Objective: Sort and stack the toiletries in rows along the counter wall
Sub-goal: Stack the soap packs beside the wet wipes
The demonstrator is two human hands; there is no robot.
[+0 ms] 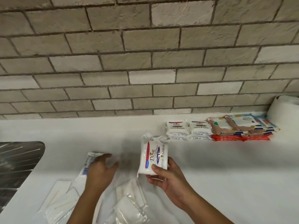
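Note:
My right hand [168,177] grips a white Dove pack [153,156] by its lower end, holding it above the white counter [210,167]. My left hand [101,170] reaches over another white pack [88,164] lying on the counter, fingers loosely curled above it; whether they grasp it is unclear. Along the brick wall at the right stand two stacks of Dove packs [188,130]. Beside them lie stacked colourful wipe packs [239,126] on red ones.
Clear plastic sachets [59,199] and crumpled clear wrappers [132,201] lie near the front edge. A steel sink drainer [17,167] is at the left. A white paper roll [284,105] stands at the far right by the wall.

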